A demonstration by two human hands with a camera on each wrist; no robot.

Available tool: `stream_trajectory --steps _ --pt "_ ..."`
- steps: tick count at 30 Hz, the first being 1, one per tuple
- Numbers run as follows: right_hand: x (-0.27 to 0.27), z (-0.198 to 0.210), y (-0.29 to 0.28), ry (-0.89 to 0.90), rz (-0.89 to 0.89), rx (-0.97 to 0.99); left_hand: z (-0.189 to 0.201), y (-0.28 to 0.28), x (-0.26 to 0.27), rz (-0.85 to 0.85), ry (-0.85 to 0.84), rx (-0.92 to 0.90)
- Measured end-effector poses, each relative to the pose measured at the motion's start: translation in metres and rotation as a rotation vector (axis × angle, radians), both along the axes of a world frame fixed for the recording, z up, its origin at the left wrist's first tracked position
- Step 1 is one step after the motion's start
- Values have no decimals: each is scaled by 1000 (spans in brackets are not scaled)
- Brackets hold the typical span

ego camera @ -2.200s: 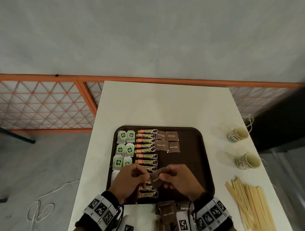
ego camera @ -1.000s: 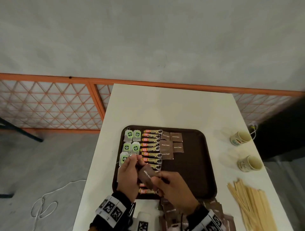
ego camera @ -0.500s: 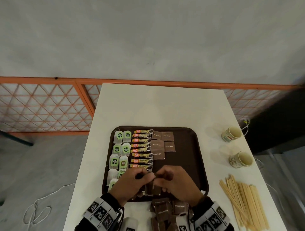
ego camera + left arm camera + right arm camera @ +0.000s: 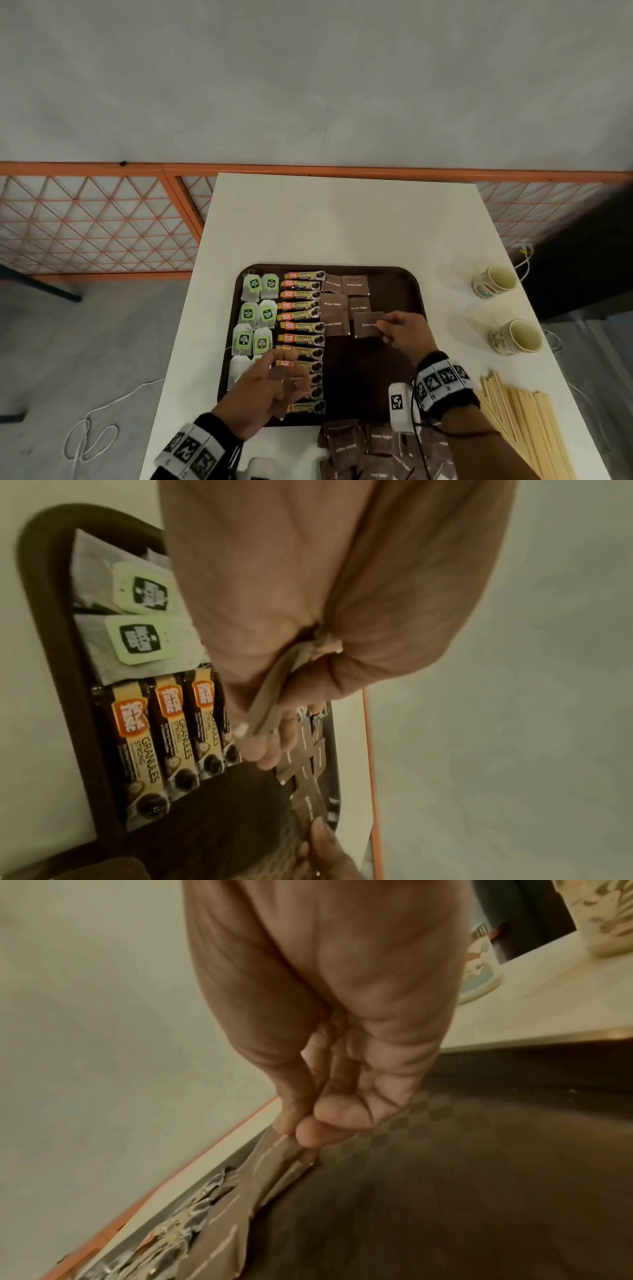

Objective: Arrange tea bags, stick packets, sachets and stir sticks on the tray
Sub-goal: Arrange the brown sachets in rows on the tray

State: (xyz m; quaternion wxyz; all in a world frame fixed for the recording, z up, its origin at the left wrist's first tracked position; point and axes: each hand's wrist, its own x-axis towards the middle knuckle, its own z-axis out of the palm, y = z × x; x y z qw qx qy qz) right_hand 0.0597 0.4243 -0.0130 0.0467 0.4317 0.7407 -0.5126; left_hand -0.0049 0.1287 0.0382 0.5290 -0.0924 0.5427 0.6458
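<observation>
Here tray (image 4: 404, 277) holds tea bags (image 4: 255, 310), stick packets (image 4: 301, 337), sachets (image 4: 342, 301).

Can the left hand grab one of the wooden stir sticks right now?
Probably not easily. The left hand already pinches a sachet and hovers over the tray's left side. The stir sticks lie off the tray at the table's right edge, beyond the right hand and forearm.

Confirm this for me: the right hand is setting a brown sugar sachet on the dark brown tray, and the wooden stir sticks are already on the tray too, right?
Not quite. The head view shows the wooden stir sticks lying on the white table, right of the dark brown tray. The right hand does pinch a brown sugar sachet over the tray.
</observation>
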Motion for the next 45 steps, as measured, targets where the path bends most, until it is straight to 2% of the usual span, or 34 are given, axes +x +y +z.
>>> stream_trajectory --steps 3,6,9,11,12,14,16,18,19,21,24,27,30,32,37,42,45 --pt "-7 -24 5 -60 -34 -55 4 -12 -2 59 -96 100" --pt "-7 -35 4 -108 -61 -62 13 -14 -4 75 -89 95" --pt "-6 -25 -1 -150 -50 120 22 -11 -5 44 -62 39" --pt "-5 -4 -14 -86 -1 261 27 -8 -4 27 -53 15" --pt "-4 11 -26 -18 67 255 29 -6 -4 26 -61 20" --pt "-2 47 -58 112 320 127 32 1 -2 12 -101 37" --pt "2 78 -92 148 584 -8 30 7 -1 -24 -140 53" --pt "6 90 -116 184 742 7 28 13 0 -74 -156 62" --pt "9 92 -123 207 760 40 28 15 1 -98 -162 74" --pt "17 86 -126 237 692 115 29 17 3 -156 -116 93" --pt "30 74 -119 251 446 26 23 13 8 -188 22 55" --pt "38 61 -114 192 352 -50 13 11 15 -200 141 -75" --pt "33 40 -99 106 229 -15 6 5 23 -298 304 -204" --pt "25 20 -80 59 142 22 4 -3 25 -331 349 -249" --pt "7 -14 -61 -64 67 22 0 -31 26 -298 371 -305" --pt "-1 -18 -67 -101 -19 -17 -3 -44 31 -270 377 -301" --pt "4 -11 -65 -138 42 127 -4 -43 36 -283 403 -302"
